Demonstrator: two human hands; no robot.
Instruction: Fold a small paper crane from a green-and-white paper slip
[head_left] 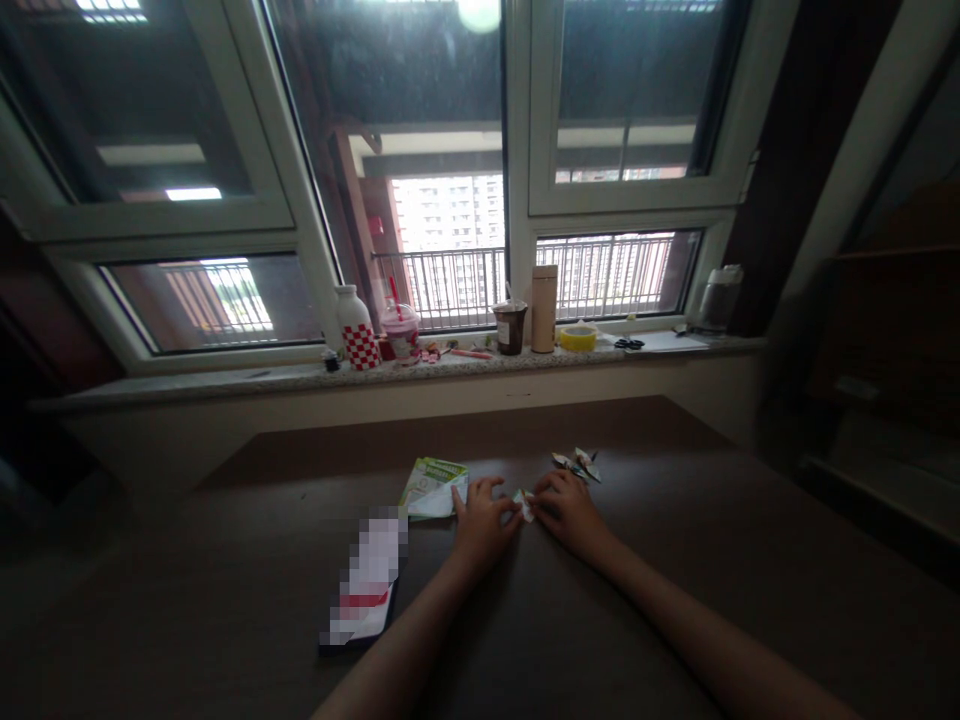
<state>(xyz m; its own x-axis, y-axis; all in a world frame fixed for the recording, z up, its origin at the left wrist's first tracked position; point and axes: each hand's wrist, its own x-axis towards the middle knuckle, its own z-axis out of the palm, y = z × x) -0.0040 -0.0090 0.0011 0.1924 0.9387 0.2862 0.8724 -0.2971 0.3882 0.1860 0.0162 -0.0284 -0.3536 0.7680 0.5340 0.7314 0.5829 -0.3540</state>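
Head view: my left hand and right hand pinch a small folded paper between them, over the dark table.

Left thumb and forefinger nip the paper's left edge, other fingers fanned out, outermost one at the green-and-white sheets just left of the hand, print too small to read. Right fingers bunch at its right edge; fingertips cover both edges, so folds are hard to make out. Folded pieces sit just beyond my right hand, count unclear. Left of my left wrist, a flat dark-edged object, mostly pixelated. Forearms cut off at the bottom.
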